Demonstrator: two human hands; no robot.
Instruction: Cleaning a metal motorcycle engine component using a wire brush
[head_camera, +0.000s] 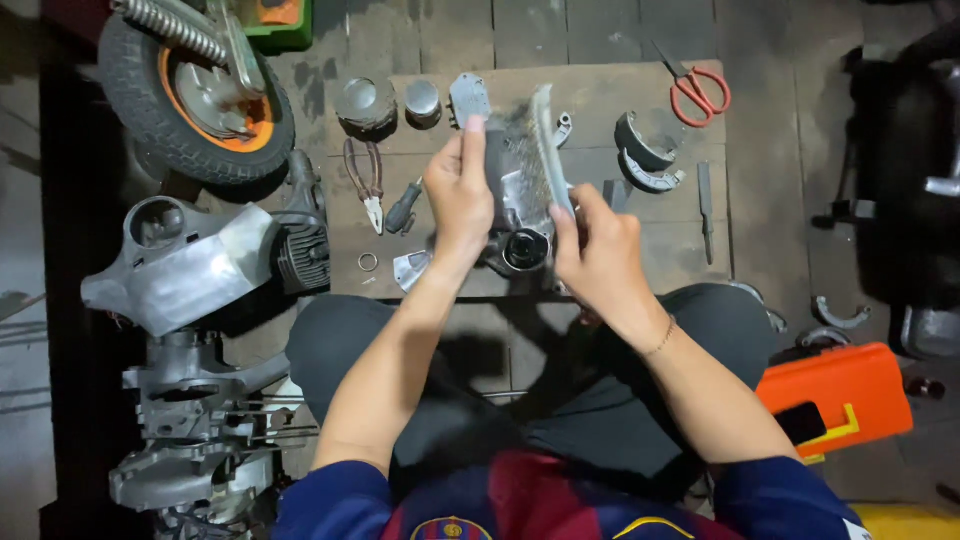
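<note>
My left hand (458, 190) grips a dark grey metal engine part (515, 195) and holds it up over a cardboard sheet (600, 95). My right hand (600, 255) holds the handle of a wire brush (548, 140), whose bristles lie against the part's right side. The two hands are close together, just above my knees. The underside of the part shows a round black opening (525, 250).
On the cardboard lie a piston (366, 103), a smaller cylinder (422, 98), pliers (366, 180), a screwdriver (404, 207), brake shoes (645, 150), red scissors (697, 88) and a file (705, 205). A small wheel (195, 95) and engine casings (185, 265) are at left. An orange case (835, 395) sits at right.
</note>
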